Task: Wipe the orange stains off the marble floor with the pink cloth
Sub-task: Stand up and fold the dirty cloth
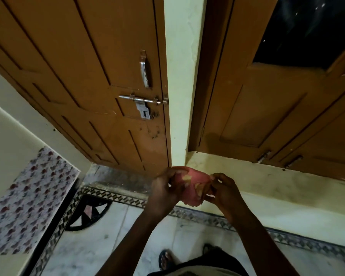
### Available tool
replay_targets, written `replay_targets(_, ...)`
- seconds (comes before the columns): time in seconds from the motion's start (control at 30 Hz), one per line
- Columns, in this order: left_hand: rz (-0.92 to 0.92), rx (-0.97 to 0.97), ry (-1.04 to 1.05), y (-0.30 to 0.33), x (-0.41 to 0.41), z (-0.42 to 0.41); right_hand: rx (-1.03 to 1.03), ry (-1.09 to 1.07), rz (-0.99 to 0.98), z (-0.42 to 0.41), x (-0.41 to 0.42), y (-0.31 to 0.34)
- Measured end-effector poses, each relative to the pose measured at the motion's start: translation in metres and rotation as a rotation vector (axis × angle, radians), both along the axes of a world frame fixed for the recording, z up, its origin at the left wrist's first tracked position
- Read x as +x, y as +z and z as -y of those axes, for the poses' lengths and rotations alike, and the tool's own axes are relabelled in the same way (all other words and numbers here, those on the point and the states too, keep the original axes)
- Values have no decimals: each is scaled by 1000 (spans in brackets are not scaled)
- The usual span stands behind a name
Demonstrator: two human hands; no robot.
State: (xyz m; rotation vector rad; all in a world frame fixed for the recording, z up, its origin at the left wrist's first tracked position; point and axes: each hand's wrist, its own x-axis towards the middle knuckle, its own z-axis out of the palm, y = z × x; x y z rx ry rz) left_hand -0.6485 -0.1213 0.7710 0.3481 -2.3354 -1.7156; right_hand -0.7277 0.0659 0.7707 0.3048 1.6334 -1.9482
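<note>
So the pink cloth point(189, 188) is held up in the air between both hands, well above the marble floor point(100, 250), in front of the bottom corner of the cream pillar point(182, 76). It's bunched up and stretched a bit between the two grips, and yellowish-orange smears can be seen on the side turned toward the camera.

The left hand point(164, 191) is curled around the cloth's left end, thumb and fingers closed on the fabric. The right hand point(221, 191) is pinching the right end, fingertips tucked tight into the cloth. So both grips are narrow and full of cloth, nothing loose.

The floor is seen below: pale marble with a dark patterned border strip point(116, 197) run along its far edge and down its left edge, plus a black arc inlay point(90, 216) set in the far left corner. No orange stains can really be made out on the floor from here, lighting's pretty dim. A sandalled foot point(164, 258) is planted on the marble near the bottom edge of the view.

Behind all that, a brown wooden door point(100, 86) with a metal handle point(144, 69) and a slide bolt point(142, 100) is seen left of the pillar. A floral-print sheet point(26, 198) is laid along the left side.
</note>
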Motion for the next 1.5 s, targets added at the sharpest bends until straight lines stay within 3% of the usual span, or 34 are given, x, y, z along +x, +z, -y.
replay_targets(0.37, -16, -89, 26, -35, -62, -32, 21, -31, -4, -32, -59, -33)
replay_targets(0.53, 162, -104, 63, -88, -113, -49, 190, 48, -117, -40, -105, -76)
replay_targets(0.67, 336, -79, -47, -119, -164, -56, 286, 87, -160, -41, -140, -126)
replay_targets(0.83, 360, -194, -67, -170, -216, -43, 322, 171, -162, -24, -188, -172)
replay_targets(0.9, 408, -352, -36, -194, -235, -42, 305, 228, -121, -12, -209, -197)
replay_targets(1.03, 384, -481, 28, -237, -245, -50, 602, 352, -422, -1, -232, -242)
replay_targets(1.07, 335, -645, 6, -262, -241, -49, 617, 357, -481, 0, -234, -250)
replay_targets(1.13, 442, -734, -27, -291, -231, -47, 638, 424, -593, 4, -237, -257)
replay_targets(1.2, 475, -642, -47, -305, -223, -54, 631, 513, -696, 4, -242, -268)
replay_targets(1.37, 383, -685, -86, -304, -211, -57, 764, 611, -746, 2, -245, -291)
replay_targets(1.5, 413, -462, 19, -261, -204, -65, 743, 511, -740, 2, -225, -259)
